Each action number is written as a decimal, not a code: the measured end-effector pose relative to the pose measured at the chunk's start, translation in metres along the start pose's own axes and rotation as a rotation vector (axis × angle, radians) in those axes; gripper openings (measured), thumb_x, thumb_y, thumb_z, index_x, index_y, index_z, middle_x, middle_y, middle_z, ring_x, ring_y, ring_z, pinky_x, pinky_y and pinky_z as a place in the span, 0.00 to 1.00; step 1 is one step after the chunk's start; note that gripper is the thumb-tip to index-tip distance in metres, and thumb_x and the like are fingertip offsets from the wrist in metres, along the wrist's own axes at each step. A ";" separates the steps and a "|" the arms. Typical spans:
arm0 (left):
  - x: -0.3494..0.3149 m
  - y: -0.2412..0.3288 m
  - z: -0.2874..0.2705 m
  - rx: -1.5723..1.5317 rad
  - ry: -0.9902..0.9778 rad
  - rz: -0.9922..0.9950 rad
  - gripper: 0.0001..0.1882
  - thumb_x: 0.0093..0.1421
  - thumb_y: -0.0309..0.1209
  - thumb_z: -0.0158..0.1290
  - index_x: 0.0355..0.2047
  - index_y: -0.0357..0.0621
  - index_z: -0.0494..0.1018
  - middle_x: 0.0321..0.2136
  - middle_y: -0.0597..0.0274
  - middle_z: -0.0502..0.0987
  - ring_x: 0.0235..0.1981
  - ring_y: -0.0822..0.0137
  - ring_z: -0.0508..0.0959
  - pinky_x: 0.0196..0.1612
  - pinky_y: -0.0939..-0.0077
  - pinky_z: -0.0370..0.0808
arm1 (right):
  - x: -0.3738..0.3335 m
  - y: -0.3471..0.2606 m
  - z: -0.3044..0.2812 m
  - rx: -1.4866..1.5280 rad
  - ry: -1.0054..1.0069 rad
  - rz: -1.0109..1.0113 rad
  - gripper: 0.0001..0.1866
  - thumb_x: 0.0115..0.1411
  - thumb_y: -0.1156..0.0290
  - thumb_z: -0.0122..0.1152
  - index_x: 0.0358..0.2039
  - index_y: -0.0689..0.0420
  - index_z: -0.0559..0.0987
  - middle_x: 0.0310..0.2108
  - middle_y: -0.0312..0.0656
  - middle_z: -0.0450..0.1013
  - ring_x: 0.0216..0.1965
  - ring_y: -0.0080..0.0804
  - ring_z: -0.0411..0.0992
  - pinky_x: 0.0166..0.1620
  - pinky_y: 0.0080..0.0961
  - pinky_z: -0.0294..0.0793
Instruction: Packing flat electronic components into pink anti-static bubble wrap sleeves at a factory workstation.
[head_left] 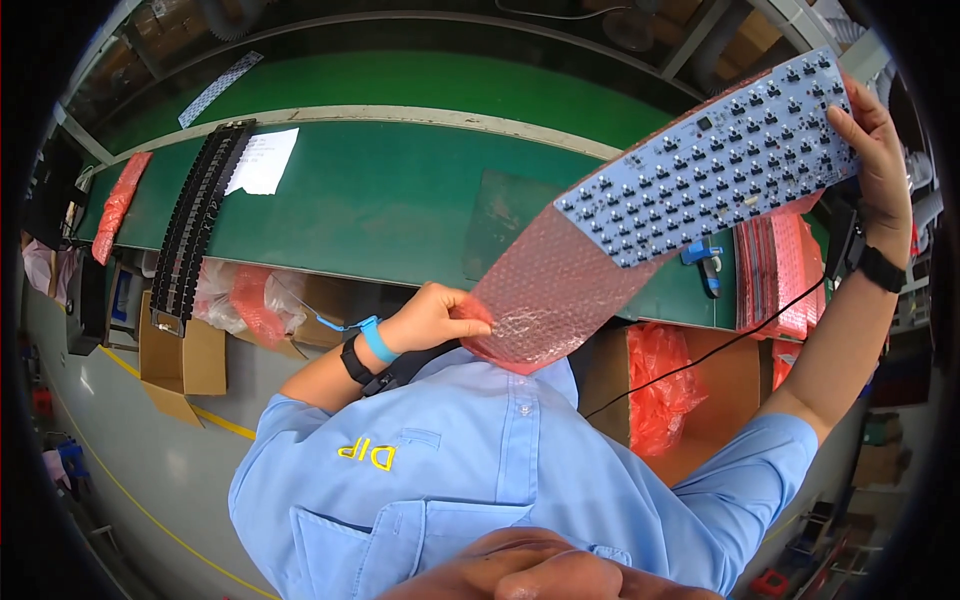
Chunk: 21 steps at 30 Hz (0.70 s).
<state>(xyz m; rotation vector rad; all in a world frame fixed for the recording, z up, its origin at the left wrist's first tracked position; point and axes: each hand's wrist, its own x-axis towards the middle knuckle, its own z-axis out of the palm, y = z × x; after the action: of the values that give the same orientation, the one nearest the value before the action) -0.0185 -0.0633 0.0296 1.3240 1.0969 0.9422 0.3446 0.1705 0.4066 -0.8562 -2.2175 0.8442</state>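
Observation:
A long pale blue circuit board [715, 160] with rows of small black parts is held up at a tilt over the bench's right side. My right hand [870, 150] pinches its upper right end, thumb on the face. Its lower left part lies against a pink bubble wrap bag [560, 280]; whether it sits inside the bag or on top, I cannot tell. My left hand [440, 318] grips the bag's lower left corner between thumb and fingers, close to my chest.
On the green bench [380, 200] lie a black slotted rack [200, 220], a torn white paper [264, 162] and a pink wrapped pack [122, 205]. Pink bags [775, 270] stand stacked at right by a blue tool [708, 268]. Below are cardboard boxes [180, 350]. A black cord [720, 345] crosses at right.

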 end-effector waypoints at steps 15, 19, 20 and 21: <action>-0.013 -0.033 0.009 0.242 0.192 0.190 0.12 0.52 0.32 0.66 0.28 0.38 0.75 0.26 0.60 0.77 0.27 0.61 0.79 0.36 0.70 0.77 | -0.001 0.032 -0.056 -0.348 0.238 -0.029 0.21 0.63 0.69 0.63 0.55 0.63 0.75 0.44 0.34 0.77 0.43 0.15 0.73 0.48 0.13 0.71; -0.028 -0.038 -0.003 0.427 0.419 0.534 0.12 0.52 0.32 0.66 0.28 0.41 0.73 0.24 0.61 0.75 0.27 0.59 0.78 0.36 0.68 0.77 | -0.005 0.045 -0.074 -0.360 0.312 0.053 0.21 0.63 0.68 0.64 0.54 0.63 0.76 0.43 0.34 0.77 0.42 0.15 0.73 0.47 0.13 0.71; -0.032 -0.035 -0.009 0.499 0.371 0.529 0.12 0.53 0.32 0.65 0.29 0.41 0.73 0.28 0.60 0.75 0.28 0.61 0.78 0.38 0.67 0.77 | -0.005 0.049 -0.077 -0.359 0.311 0.056 0.21 0.63 0.68 0.64 0.54 0.63 0.76 0.43 0.34 0.77 0.42 0.15 0.73 0.47 0.13 0.71; -0.035 -0.033 -0.014 0.573 0.324 0.526 0.12 0.53 0.31 0.64 0.30 0.42 0.72 0.32 0.58 0.76 0.30 0.63 0.78 0.39 0.67 0.77 | -0.003 0.053 -0.077 -0.375 0.317 0.060 0.21 0.63 0.68 0.64 0.54 0.63 0.76 0.44 0.34 0.77 0.42 0.15 0.73 0.47 0.13 0.71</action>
<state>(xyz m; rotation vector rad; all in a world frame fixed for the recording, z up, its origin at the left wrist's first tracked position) -0.0430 -0.0953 -0.0002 2.0455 1.3569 1.3167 0.4201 0.2255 0.4142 -1.1484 -2.0998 0.2888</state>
